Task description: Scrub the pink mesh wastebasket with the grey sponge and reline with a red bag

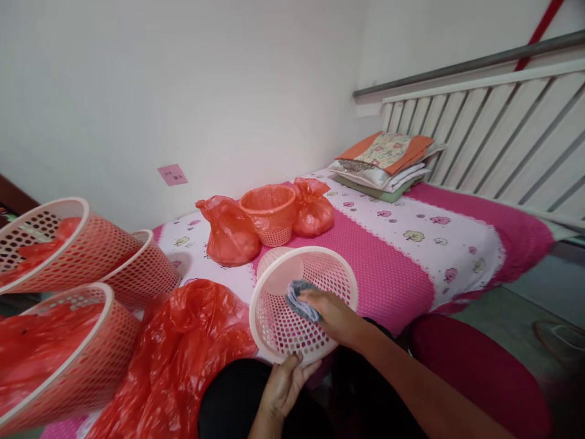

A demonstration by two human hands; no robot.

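Observation:
A pale pink perforated plastic wastebasket point(350, 286) lies tilted over my lap, its mouth facing me. At the near rim my left hand point(289, 383) grips it, thumb on the inner side and fingers beneath. My right hand point(331, 314) reaches into the opening, closed on a folded grey-blue cloth point(302, 299) that is held close to the basket's inner wall. Whether the cloth touches the wall cannot be made out. Left of the basket, a heap of crumpled red plastic bags point(183, 341) spreads over the bed.
Several pink baskets with red bags, including one basket point(119, 347), crowd the left side. Against the wall stand a bag-lined basket point(274, 210) and two tied red bags point(232, 235). Folded bedding point(388, 161) sits by the headboard. A dark red stool point(479, 378) is at right.

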